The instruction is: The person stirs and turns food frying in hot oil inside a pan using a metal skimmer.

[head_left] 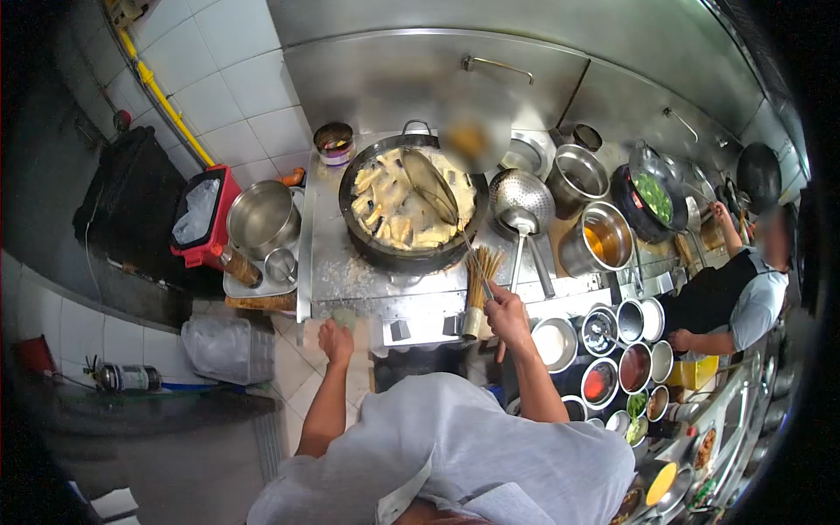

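My right hand (507,316) is wrapped round the long handle of a wire skimmer (429,185), whose wooden end shows below my fist. The skimmer's round head tilts in a big black wok (354,229) of bubbling oil, among pale yellow strips with dark edges (398,229). Right beside that hand, at the stove's front, a bamboo wok brush (480,271) stands bristles up. My left hand (335,342) is closed near the stove's front left. A small pale greenish thing (345,317) shows at its fingertips, too blurred to name.
Right of the wok are a perforated ladle (522,199), metal pots (595,238) and a second wok with greens (652,197). A co-worker (735,293) stands there by several seasoning bowls (599,382). At left are a steel pot (262,217) and a red bin (210,251).
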`<state>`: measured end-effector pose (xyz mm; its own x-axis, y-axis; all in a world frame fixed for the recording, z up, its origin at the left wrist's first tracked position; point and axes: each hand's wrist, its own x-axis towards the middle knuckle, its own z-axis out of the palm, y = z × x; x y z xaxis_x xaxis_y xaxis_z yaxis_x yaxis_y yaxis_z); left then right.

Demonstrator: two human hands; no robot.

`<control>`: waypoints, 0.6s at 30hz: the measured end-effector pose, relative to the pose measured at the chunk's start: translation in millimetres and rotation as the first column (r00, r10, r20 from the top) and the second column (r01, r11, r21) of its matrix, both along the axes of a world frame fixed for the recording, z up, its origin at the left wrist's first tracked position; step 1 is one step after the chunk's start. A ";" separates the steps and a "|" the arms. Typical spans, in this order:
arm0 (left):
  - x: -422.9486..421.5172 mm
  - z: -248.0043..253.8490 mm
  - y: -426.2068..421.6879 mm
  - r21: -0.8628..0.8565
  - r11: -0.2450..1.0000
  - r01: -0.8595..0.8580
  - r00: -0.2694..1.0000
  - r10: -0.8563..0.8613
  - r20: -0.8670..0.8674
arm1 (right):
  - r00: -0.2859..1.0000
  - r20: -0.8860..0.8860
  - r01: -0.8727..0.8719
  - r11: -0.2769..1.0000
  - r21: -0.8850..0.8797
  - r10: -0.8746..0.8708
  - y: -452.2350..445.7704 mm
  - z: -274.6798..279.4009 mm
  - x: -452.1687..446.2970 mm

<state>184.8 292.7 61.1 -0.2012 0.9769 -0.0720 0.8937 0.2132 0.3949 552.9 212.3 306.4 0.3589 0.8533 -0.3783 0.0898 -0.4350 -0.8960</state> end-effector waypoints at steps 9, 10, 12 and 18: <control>11.8 14.5 0.1 -0.057 0.992 -0.109 0.994 0.108 -0.025 | 0.992 -0.011 -0.122 0.991 0.044 0.123 -3.3 -31.8 18.8; 7.4 1.4 1.8 -0.052 0.993 -0.102 0.995 0.101 -0.025 | 0.995 -0.017 -0.102 0.994 0.047 0.102 -3.7 -28.8 19.9; 4.5 -21.6 6.8 0.045 0.992 -0.117 0.990 0.120 -0.071 | 0.993 -0.109 -0.045 0.995 0.083 0.054 -3.8 -29.1 33.3; 20.9 8.1 9.8 -0.137 0.978 -0.156 0.986 0.147 -0.073 | 0.894 -0.416 0.304 0.906 0.295 -0.165 6.6 -57.8 122.0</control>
